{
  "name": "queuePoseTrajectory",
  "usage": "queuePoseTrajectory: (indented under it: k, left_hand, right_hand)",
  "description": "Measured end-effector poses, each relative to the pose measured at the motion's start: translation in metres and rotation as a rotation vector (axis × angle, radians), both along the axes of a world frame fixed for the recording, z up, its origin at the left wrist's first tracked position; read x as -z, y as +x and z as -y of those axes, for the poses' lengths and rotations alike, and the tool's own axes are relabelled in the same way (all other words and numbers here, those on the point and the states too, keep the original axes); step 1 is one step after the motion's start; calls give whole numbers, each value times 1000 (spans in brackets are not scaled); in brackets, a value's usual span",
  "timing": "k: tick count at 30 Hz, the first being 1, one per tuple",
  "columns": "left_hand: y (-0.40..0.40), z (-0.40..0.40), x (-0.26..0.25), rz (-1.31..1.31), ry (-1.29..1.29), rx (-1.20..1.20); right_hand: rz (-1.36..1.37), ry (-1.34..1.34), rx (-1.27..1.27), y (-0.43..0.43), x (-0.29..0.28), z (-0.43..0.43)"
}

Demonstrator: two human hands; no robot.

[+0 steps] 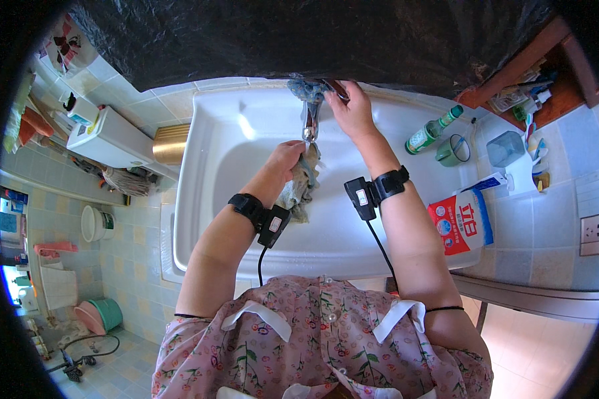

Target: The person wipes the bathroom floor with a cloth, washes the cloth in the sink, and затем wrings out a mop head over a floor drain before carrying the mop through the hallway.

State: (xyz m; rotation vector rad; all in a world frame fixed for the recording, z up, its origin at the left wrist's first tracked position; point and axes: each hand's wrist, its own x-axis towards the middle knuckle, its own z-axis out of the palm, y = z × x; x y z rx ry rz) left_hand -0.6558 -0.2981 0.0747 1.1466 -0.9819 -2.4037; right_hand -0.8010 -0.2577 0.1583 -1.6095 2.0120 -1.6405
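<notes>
My left hand pinches the upper end of a crumpled grey-green cloth just below the spout of a chrome faucet. The cloth hangs down over the basin of a white ceramic sink, and my left wrist hides part of it. My right hand is at the back of the sink, with thumb and fingers around the faucet's dark, shiny handle. A blue patterned cloth is bunched around the faucet's base, beside my right fingertips.
On the sink's right ledge stand a green bottle, a green cup and a red-and-white detergent bag. A toothbrush holder is on the right wall. Black plastic sheeting hangs over the back edge. Left are a toilet tank and a gold bin.
</notes>
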Motion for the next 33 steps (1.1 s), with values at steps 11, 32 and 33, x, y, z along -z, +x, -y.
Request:
queuePoseTrajectory:
  k: [11,32,33]
  left_hand:
    - [13,4,2,137,-469,17]
    - [56,-29,59,228,-668,108]
    - [54,-25,52,223,-668,113]
  right_hand:
    - [588,493,-255,48,98,-40]
    - [1253,254,-116,58,82,-54]
    - [1217,224,-132,51,82,-55]
